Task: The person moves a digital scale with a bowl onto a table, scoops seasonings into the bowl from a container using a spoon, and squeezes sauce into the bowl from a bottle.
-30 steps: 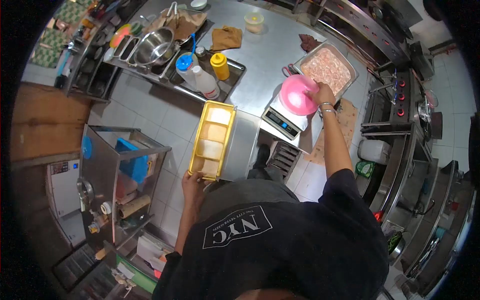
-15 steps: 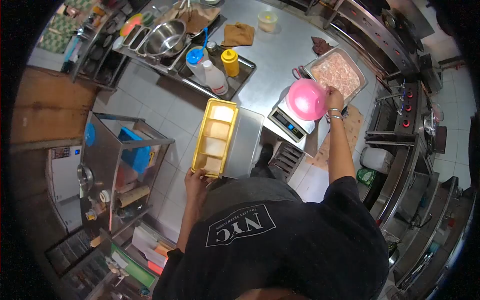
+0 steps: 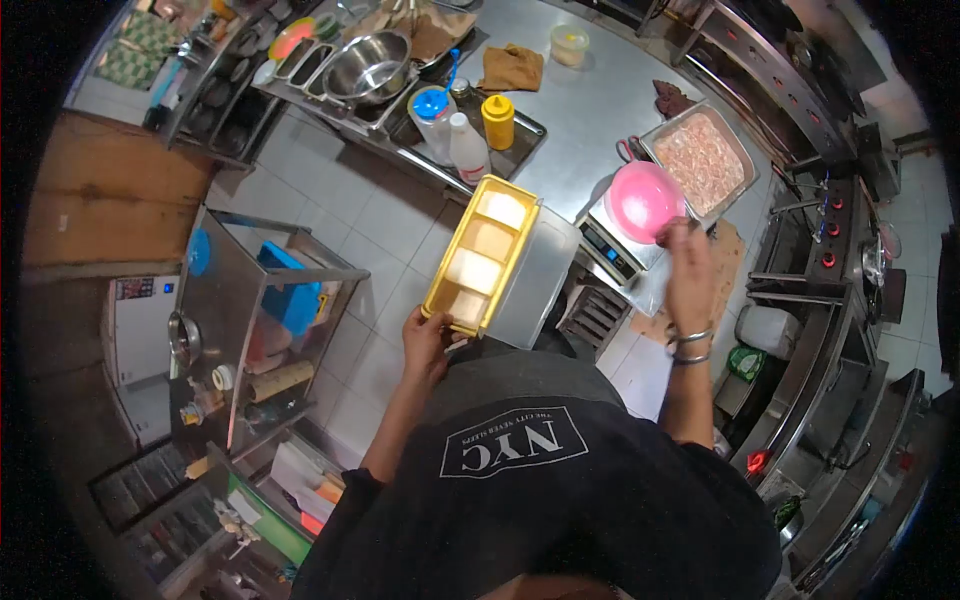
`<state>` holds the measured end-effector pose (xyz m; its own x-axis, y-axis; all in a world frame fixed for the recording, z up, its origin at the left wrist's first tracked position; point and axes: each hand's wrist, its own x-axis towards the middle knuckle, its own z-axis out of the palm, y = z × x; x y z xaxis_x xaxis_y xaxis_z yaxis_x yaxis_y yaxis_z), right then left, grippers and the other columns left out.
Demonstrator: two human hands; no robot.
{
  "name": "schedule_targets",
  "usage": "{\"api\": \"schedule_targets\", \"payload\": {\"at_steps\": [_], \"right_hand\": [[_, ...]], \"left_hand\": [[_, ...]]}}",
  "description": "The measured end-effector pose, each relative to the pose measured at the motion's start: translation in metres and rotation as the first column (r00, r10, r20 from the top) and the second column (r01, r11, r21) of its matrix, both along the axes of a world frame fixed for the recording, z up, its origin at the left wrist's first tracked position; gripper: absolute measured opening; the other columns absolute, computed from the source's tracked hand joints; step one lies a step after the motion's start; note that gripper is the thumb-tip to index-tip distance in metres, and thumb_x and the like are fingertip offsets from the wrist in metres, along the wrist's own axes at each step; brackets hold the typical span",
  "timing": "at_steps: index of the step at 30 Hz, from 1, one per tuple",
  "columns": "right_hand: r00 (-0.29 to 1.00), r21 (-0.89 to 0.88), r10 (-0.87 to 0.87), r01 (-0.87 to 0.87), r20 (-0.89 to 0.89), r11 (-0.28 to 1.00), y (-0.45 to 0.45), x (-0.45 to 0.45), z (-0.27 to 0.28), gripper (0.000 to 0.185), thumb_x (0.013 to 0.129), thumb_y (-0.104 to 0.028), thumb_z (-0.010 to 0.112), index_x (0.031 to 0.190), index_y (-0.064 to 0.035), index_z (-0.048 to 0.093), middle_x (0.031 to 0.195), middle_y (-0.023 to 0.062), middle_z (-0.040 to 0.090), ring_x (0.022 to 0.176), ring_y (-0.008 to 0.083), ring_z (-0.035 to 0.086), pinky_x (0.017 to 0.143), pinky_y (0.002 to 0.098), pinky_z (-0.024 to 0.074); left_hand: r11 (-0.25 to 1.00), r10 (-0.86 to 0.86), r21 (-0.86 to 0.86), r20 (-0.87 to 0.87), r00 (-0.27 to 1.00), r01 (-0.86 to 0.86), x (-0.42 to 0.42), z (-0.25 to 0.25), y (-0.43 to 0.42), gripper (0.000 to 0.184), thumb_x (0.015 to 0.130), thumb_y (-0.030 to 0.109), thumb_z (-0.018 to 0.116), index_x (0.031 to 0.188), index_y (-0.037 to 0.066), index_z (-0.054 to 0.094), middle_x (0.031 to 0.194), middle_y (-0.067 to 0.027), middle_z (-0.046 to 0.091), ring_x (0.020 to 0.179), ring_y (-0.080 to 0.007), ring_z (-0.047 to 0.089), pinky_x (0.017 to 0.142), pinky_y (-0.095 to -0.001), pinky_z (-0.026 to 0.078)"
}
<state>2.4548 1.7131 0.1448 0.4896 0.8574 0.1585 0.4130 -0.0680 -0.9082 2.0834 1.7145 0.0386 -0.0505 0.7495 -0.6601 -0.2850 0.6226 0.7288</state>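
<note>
My left hand (image 3: 426, 342) grips the near end of a yellow four-compartment box (image 3: 480, 255) with its fingers wrapped over the rim. Pale powders fill its compartments, some white and some beige. A translucent lid (image 3: 540, 275) hangs open along the box's right side. My right hand (image 3: 688, 268), with bangles at the wrist, is beside the near right rim of a pink bowl (image 3: 645, 200). Motion blurs its fingers, so I cannot tell whether they touch the rim. Under the bowl is a digital scale (image 3: 610, 250) at the steel table's near edge.
A steel pan of raw chopped meat (image 3: 705, 160) stands behind the bowl. On the steel table (image 3: 580, 110) are a tray with a yellow squeeze bottle (image 3: 497, 122) and a white bottle (image 3: 468, 150), a brown cloth (image 3: 513, 68) and a steel bowl (image 3: 368, 70). Stoves line the right.
My right hand has drawn back toward me from its hold on the pink bowl's rim. The yellow box, still in my left hand, has tilted and shifted closer to the table.
</note>
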Motion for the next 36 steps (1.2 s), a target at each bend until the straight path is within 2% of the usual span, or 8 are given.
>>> {"api": "schedule_targets", "payload": {"at_steps": [2,7,10,12,13,19,23,36], "right_hand": [[0.984,0.068,0.136,-0.145,0.113,0.987,0.003,-0.054,0.031,0.03,0.103,-0.021,0.049,0.095,0.002,0.067,0.085,0.009,0.064,0.081,0.0169,0.063,0.072,0.0312,0.0486],[0.959,0.101,0.281,-0.277,-0.025,0.955,0.005,-0.113,-0.014,0.025,0.1,-0.015,0.052,0.09,0.0025,0.068,0.086,0.0122,0.065,0.078,0.0206,0.064,0.07,0.0321,0.0494],[0.94,0.226,0.239,-0.295,0.244,0.928,0.001,-0.128,-0.062,0.024,0.098,-0.012,0.052,0.09,0.0029,0.068,0.087,0.0153,0.066,0.077,0.0243,0.065,0.07,0.0336,0.0506],[0.981,0.084,0.176,-0.17,-0.077,0.982,0.001,-0.135,-0.084,0.025,0.098,-0.013,0.052,0.089,0.0031,0.069,0.087,0.0168,0.067,0.077,0.027,0.066,0.071,0.0345,0.0514],[0.989,-0.053,0.101,-0.107,-0.111,0.993,0.001,-0.133,-0.084,0.03,0.099,-0.018,0.051,0.088,0.0031,0.069,0.084,0.0154,0.068,0.078,0.0274,0.067,0.072,0.034,0.0515],[0.945,-0.168,-0.025,-0.032,-0.326,0.985,0.007,-0.117,-0.123,0.037,0.102,-0.026,0.049,0.09,0.0029,0.069,0.079,0.0084,0.069,0.074,0.0174,0.065,0.069,0.0281,0.0501],[0.871,-0.068,-0.059,0.03,-0.487,0.997,0.008,-0.101,-0.12,0.037,0.104,-0.028,0.047,0.092,-0.0007,0.069,0.076,0.0019,0.065,0.065,0.0065,0.053,0.061,0.0226,0.0446],[0.763,-0.003,-0.177,0.224,-0.622,0.975,0.017,-0.015,-0.092,0.038,0.104,-0.03,0.048,0.096,0.0011,0.068,0.074,0.001,0.062,0.063,0.0061,0.051,0.059,0.0222,0.0436]], "left_hand": [[1.0,0.0,0.002,0.004,1.0,0.0,0.002,0.003,0.002,0.018,0.083,-0.003,0.057,0.101,-0.002,0.056,0.088,-0.0107,0.064,0.069,-0.0219,0.068,0.057,-0.0346,0.062],[0.999,-0.029,0.02,0.04,0.999,0.029,0.01,0.003,0.014,0.017,0.085,-0.003,0.056,0.101,-0.002,0.057,0.085,-0.0106,0.064,0.068,-0.0215,0.068,0.057,-0.0347,0.063],[0.997,-0.066,0.037,0.043,0.997,0.065,0.019,0.006,0.021,0.017,0.085,-0.003,0.056,0.102,-0.003,0.057,0.086,-0.0113,0.064,0.068,-0.0218,0.068,0.057,-0.0349,0.063],[0.994,-0.096,0.054,0.046,0.994,0.094,0.025,0.006,0.024,0.017,0.085,-0.003,0.056,0.102,-0.003,0.057,0.086,-0.0118,0.064,0.069,-0.0222,0.068,0.057,-0.035,0.064],[0.995,-0.081,0.053,0.04,0.996,0.079,0.03,0.005,0.024,0.018,0.084,-0.003,0.056,0.102,-0.004,0.057,0.086,-0.0129,0.064,0.069,-0.0229,0.068,0.058,-0.0355,0.064],[0.997,-0.076,0.005,0.106,0.991,0.076,0.045,0.005,0.032,0.024,0.083,-0.003,0.054,0.107,-0.005,0.053,0.096,-0.0172,0.063,0.079,-0.0287,0.069,0.063,-0.0375,0.064],[0.999,-0.05,-0.005,0.16,0.986,0.052,0.06,0.008,0.04,0.02,0.082,-0.006,0.053,0.102,-0.005,0.054,0.095,-0.0182,0.065,0.075,-0.0291,0.07,0.062,-0.0381,0.064],[0.987,-0.157,0.004,0.201,0.967,0.16,0.119,0.015,0.065,0.031,0.082,0.0,0.054,0.112,-0.003,0.054,0.097,-0.018,0.065,0.074,-0.0301,0.07,0.062,-0.0361,0.061]]}}
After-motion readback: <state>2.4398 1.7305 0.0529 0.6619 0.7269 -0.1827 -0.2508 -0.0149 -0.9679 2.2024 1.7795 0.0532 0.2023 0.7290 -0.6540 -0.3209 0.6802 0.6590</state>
